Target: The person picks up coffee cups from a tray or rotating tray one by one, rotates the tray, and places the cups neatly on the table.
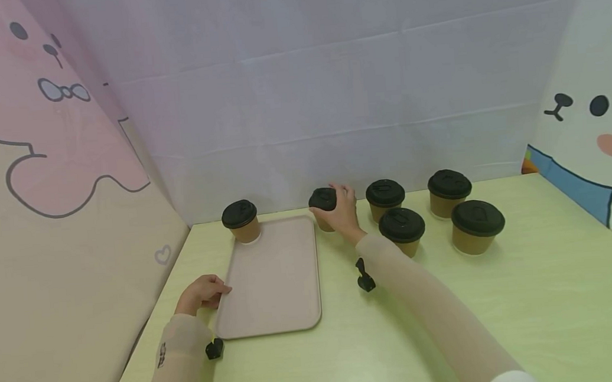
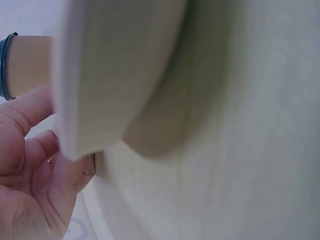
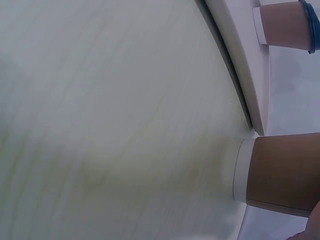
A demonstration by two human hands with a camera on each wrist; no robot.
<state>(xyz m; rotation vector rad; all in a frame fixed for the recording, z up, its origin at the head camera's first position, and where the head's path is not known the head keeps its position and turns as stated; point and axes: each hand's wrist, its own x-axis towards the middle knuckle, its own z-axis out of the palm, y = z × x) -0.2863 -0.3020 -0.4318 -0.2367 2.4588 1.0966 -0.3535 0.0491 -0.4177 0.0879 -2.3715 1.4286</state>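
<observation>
A light pinkish-beige rectangular tray (image 1: 275, 282) lies on the table, and my left hand (image 1: 203, 293) pinches its left edge. In the left wrist view the thumb and fingers of that hand meet at the tray's rim (image 2: 75, 120). Just right of the tray's far right corner, my right hand (image 1: 345, 212) grips a brown paper cup with a black lid (image 1: 322, 200). The right wrist view shows this cup's brown side and white base band (image 3: 285, 172) beside the tray. Another lidded paper cup (image 1: 241, 216) stands upright at the tray's far left corner.
Right of my right hand stand several more lidded paper cups, among them a back one (image 1: 385, 194), a front one (image 1: 401, 228) and a large one (image 1: 478, 226). A pale curtain (image 1: 331, 94) hangs behind the yellow-green table (image 1: 558, 292).
</observation>
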